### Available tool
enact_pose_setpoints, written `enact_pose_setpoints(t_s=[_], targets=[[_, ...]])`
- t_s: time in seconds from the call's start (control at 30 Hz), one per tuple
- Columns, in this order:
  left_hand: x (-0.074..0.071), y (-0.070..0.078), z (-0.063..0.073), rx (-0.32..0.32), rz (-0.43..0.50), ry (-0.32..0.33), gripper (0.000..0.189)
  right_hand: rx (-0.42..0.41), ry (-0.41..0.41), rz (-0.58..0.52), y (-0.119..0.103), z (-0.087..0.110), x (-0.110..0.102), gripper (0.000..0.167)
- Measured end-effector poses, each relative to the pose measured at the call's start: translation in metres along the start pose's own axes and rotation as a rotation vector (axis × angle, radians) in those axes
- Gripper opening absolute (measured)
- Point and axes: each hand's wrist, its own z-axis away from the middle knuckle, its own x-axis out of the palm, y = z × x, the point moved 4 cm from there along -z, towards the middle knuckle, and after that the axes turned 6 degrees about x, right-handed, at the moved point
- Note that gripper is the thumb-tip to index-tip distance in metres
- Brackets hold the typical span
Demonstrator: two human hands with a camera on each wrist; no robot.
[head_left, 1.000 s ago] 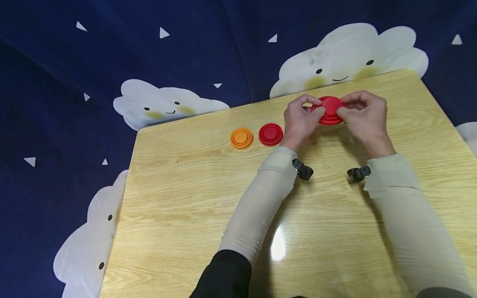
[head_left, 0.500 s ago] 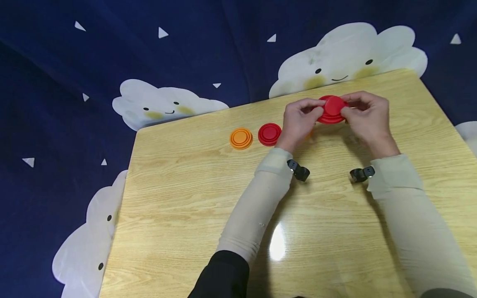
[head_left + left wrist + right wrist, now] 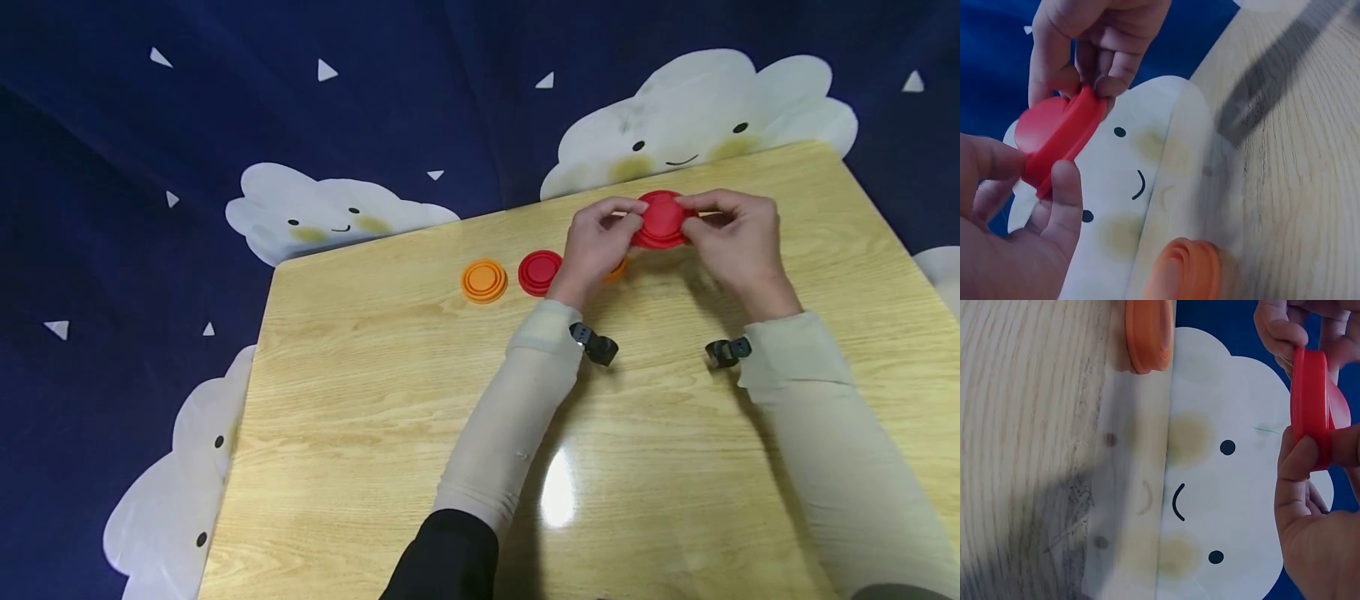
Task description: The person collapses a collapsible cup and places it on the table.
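A red round ringed piece [image 3: 663, 220], which looks like a collapsible silicone cup pressed flat, is held above the table's far side. My left hand [image 3: 600, 244] pinches its left edge between thumb and fingers. On the opposite edge my right hand [image 3: 738, 243] pinches it too. In the left wrist view the red cup [image 3: 1060, 134] is tilted, with a smooth round face to one side. From the right wrist it appears nearly edge-on. An orange ringed cup [image 3: 617, 269], mostly hidden behind my left hand, rests on the table.
Left of my hands, an orange ringed cup [image 3: 483, 281] and a dark red one [image 3: 539, 272] lie flat on the wooden table [image 3: 360, 400]. Behind the table's far edge hangs a dark blue cloth [image 3: 390, 92] with white clouds.
The raised round face of the red cup, which stuck out and shifted right under my fingers, now sits more centred and flatter. Both hands keep their pinch and have barely moved.
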Motion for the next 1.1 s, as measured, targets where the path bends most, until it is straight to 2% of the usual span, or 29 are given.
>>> enact_pose_setpoints(t_s=[0.13,0.23,0.33,0.63,0.83,1.1], targets=[[-0.001,-0.002,0.001,0.028,0.04,-0.062,0.023,-0.015,-0.015,0.042,-0.001,0.002,0.002,0.022],[0.0,-0.002,0.001,0.055,0.021,-0.134,0.031,-0.023,-0.022,0.047,-0.001,0.003,0.003,0.023],[0.0,-0.002,0.002,0.05,-0.017,-0.172,0.036,-0.03,-0.037,0.052,0.0,0.003,0.006,0.024],[-0.003,0.001,0.003,0.052,-0.176,-0.162,0.033,-0.058,-0.06,0.078,0.003,0.003,0.01,0.028],[-0.005,0.003,0.003,0.024,-0.241,-0.188,0.033,-0.086,-0.093,0.164,0.0,0.005,0.011,0.028],[-0.008,0.009,-0.001,0.07,-0.349,-0.213,0.033,-0.114,-0.113,0.298,-0.008,0.006,0.012,0.028]])
